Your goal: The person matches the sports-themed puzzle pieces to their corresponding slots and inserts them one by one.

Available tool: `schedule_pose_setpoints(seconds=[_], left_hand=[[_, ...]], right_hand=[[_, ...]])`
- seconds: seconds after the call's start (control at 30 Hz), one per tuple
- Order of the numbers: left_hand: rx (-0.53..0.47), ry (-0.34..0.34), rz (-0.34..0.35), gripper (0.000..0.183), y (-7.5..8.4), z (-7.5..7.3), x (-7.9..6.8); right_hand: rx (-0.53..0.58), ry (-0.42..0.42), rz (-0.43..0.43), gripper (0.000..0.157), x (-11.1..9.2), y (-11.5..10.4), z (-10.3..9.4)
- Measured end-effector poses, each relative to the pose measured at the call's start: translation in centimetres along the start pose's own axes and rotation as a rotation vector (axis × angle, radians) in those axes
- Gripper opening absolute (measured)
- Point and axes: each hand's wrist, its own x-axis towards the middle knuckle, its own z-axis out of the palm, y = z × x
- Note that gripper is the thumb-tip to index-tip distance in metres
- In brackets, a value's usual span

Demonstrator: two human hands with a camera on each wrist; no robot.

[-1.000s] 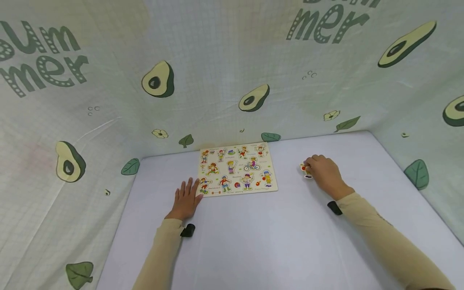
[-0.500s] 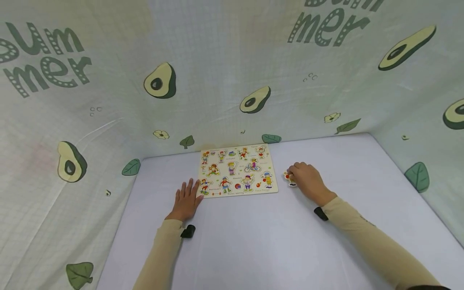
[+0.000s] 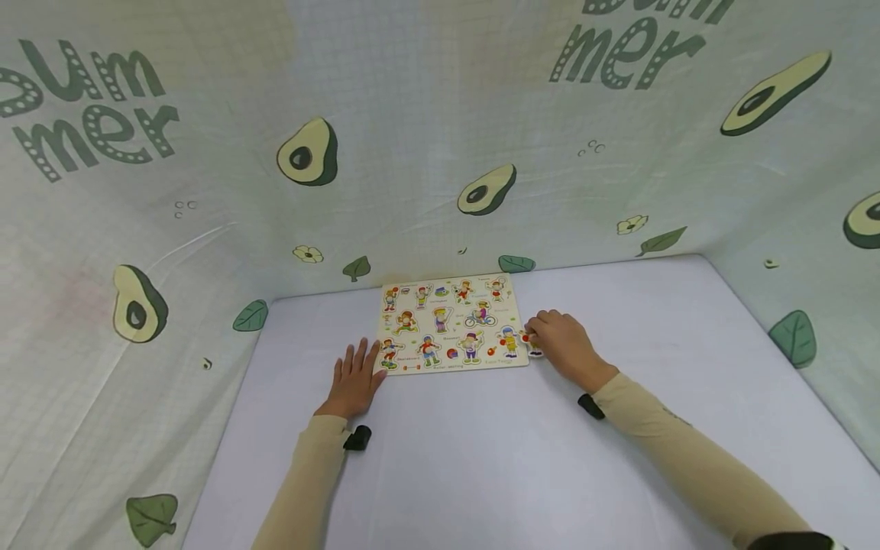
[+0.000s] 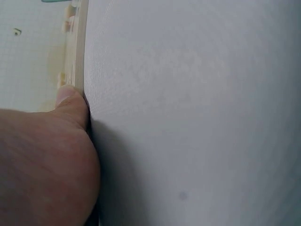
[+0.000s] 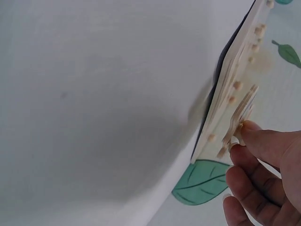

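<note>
A pegged puzzle board (image 3: 457,328) lies near the back of the white table, printed with several sporty children. My left hand (image 3: 352,384) lies flat at its left edge, fingers straight; the left wrist view shows the thumb (image 4: 70,101) against the board's front edge. At the board's right edge, my right hand (image 3: 567,347) pinches a child-shaped puzzle piece (image 3: 533,350), partly covered by the fingers. Seen edge-on in the right wrist view, this piece (image 5: 240,115) is held by its back knob between thumb and fingers, close above the board's knobs.
The white tabletop (image 3: 467,458) stretches in front of the board and to both sides. Behind it hangs a pale cloth (image 3: 399,153) printed with avocados and leaves, which also closes off the left and right sides.
My right hand has moved left with the puzzle piece, from the bare table to the board's right edge. The left hand stays where it was.
</note>
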Motion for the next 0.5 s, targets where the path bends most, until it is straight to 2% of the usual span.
schedule_pose_setpoints(seconds=[0.33, 0.5], left_hand=[[0.007, -0.019, -0.018, 0.063, 0.6, -0.8, -0.2], [0.014, -0.002, -0.007, 0.063, 0.5, -0.6, -0.1]], right_hand=[[0.026, 0.011, -0.021, 0.016, 0.9, -1.1, 0.5], [0.033, 0.025, -0.032, 0.016, 1.3, -1.6, 0.6]])
